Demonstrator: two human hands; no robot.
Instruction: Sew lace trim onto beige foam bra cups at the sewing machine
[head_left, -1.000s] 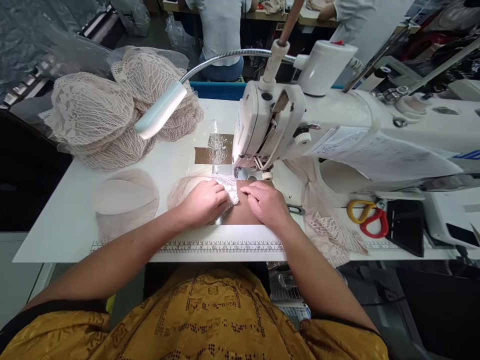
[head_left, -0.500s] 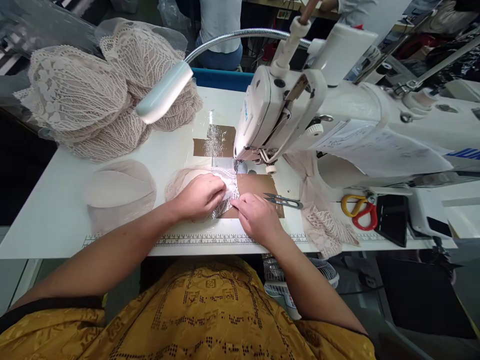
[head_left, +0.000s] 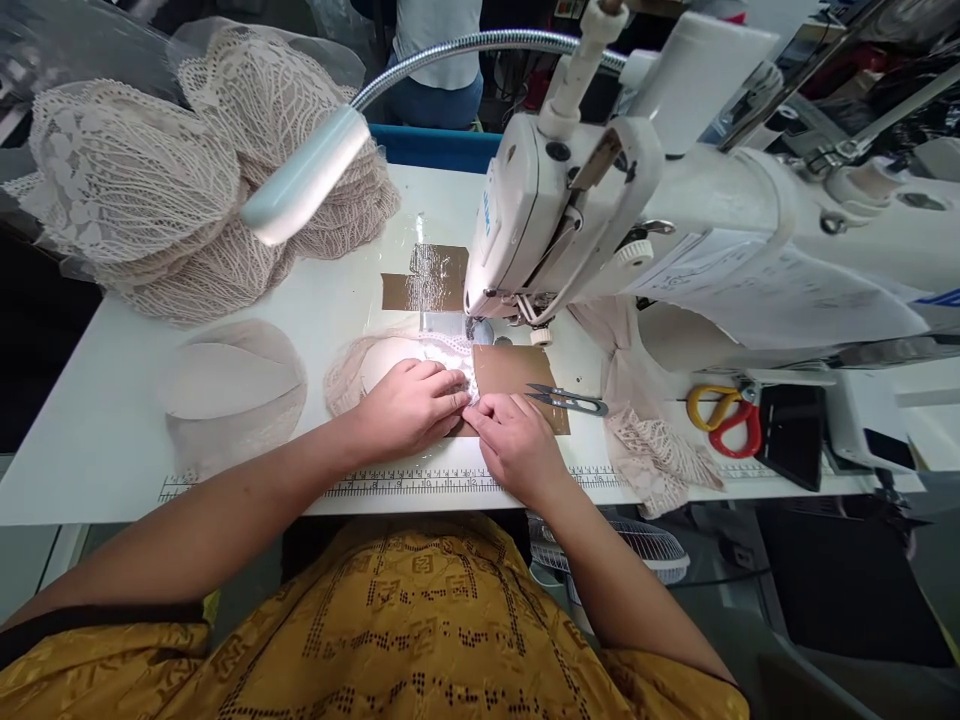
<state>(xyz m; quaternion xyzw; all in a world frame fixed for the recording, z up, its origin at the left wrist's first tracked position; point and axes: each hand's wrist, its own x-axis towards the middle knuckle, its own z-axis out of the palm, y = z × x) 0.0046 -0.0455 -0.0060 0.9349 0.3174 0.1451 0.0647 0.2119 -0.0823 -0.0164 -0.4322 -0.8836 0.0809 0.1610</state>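
A pale pink lace piece [head_left: 346, 372] with a white rounded cup shape lies by the needle of the sewing machine [head_left: 517, 215]. My left hand [head_left: 414, 408] rests over its right part, fingers bent together and gripping the lace near its edge. Close beside it, my right hand [head_left: 519, 445] pinches that edge between thumb and forefinger. The two sets of fingertips nearly meet and cover the spot they hold. Black thread snips [head_left: 574, 401] lie just beyond my right hand, on brown tape [head_left: 510, 368].
Lace cups [head_left: 142, 190] are heaped at the back left, below a lamp [head_left: 307, 175]. A sheer cup piece [head_left: 236, 385] lies at left. Rightward are draped lace [head_left: 652, 455], scissors [head_left: 724, 420] and a dark phone-like slab [head_left: 791, 435]. A ruler strip [head_left: 405, 483] edges the table. Another person [head_left: 439, 60] sits behind.
My left hand has turned flatter and moved down over the lace, its fingertips now nearer my right fingers. My right hand stays almost in place. The camera view has shifted slightly.
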